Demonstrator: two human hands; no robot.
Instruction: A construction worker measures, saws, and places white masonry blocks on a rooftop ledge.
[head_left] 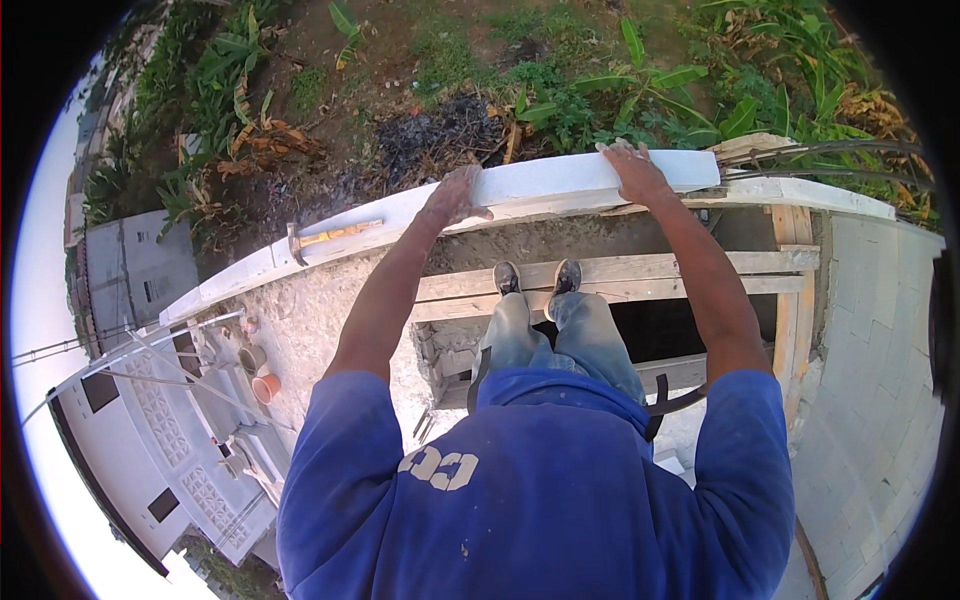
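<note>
A long white block (550, 180) lies along the top of a low wall in front of me. At its left end, my left hand (457, 197) is closed around the corner, thumb pointing along the near side. My right hand (636, 173) grips the block close to its right end, with the fingers over the far top edge. Both arms reach forward and apart. Left of my left hand, a claw hammer (338, 233) with a yellowish handle rests on the wall's white top course (240, 268). What lies under the block is mostly hidden.
My shoes stand on wooden planks (600, 269) beside a dark opening (650, 327). Beyond the wall, the ground drops to plants and a burnt heap (440, 130). Rebar (830, 148) sticks out at right, near a block wall (875, 330). Buckets (266, 388) stand left.
</note>
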